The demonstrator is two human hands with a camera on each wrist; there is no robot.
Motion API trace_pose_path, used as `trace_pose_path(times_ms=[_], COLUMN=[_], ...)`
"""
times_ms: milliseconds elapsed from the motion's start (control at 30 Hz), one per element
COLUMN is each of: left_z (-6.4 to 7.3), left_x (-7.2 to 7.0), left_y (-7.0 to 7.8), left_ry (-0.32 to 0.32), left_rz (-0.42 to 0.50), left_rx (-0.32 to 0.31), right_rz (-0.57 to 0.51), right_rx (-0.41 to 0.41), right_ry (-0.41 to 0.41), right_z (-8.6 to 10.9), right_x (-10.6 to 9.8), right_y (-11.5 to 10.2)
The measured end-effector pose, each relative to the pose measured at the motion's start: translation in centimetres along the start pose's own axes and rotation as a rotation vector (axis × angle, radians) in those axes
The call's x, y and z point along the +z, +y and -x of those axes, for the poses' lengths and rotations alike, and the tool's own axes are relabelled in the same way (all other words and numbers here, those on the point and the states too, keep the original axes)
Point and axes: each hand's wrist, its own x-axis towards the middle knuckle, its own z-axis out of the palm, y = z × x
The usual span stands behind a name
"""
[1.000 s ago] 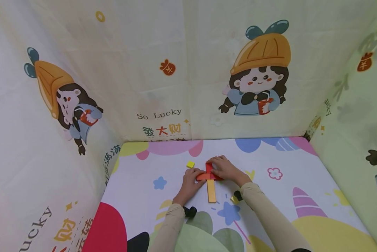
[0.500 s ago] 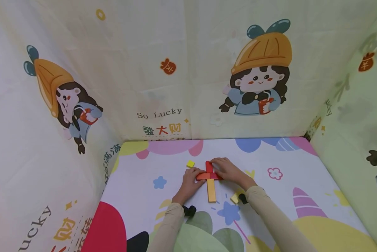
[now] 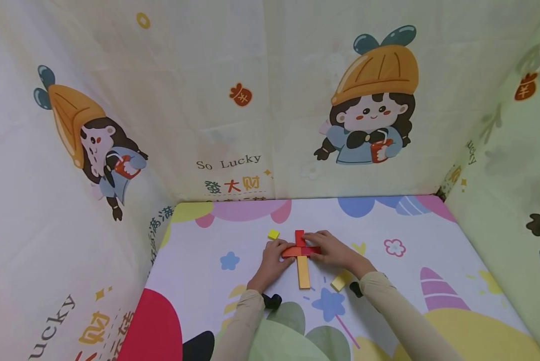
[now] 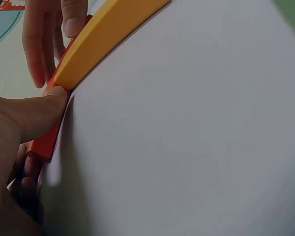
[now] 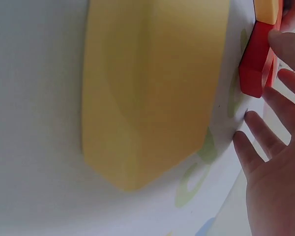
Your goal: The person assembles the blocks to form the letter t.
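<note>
Several blocks form a cross shape on the table in the head view. An orange-red block point(image 3: 291, 252) makes its left arm, and a dark red block point(image 3: 312, 250) its right arm. A red block point(image 3: 299, 237) extends away from me, and an orange-yellow block point(image 3: 303, 274) extends towards me. My left hand point(image 3: 273, 264) pinches the orange-red block, its thumb on the near side in the left wrist view. My right hand point(image 3: 336, 253) holds the dark red block point(image 5: 255, 61), thumb on the near side and fingers beyond it, the outer ones spread.
A pale yellow block point(image 3: 341, 281) lies near my right wrist and looms large in the right wrist view. A small yellow block point(image 3: 273, 234) sits behind my left hand. The printed tabletop point(image 3: 252, 220) meets patterned cloth walls point(image 3: 297, 100) at the back and sides.
My right hand has slid rightward, away from the red block, along the dark red one. More of the pale yellow block now shows beside that wrist. My left hand has kept its place.
</note>
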Motion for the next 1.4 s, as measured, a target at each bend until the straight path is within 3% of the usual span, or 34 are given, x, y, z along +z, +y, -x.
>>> trace_pose_path(times_ms=[667, 933, 1133, 1400], left_z=[-0.1, -0.1, 0.0, 0.0], left_x=[0.4, 0.3, 0.4, 1.1], left_y=[0.1, -0.1, -0.1, -0.9], left_ry=[0.036, 0.033, 0.076, 0.165], left_rz=[-0.018, -0.013, 0.002, 0.004], left_rx=[0.018, 0.004, 0.028, 0.079], right_rz=[-0.028, -0.008, 0.006, -0.023], right_rx=[0.04, 0.029, 0.074, 0.037], right_ry=[0.01, 0.07, 0.098, 0.149], right_z=[0.2, -0.7, -2.0, -3.2], right_x=[0.4, 0.3, 0.1, 0.0], right_y=[0.0, 0.0, 0.1, 0.2])
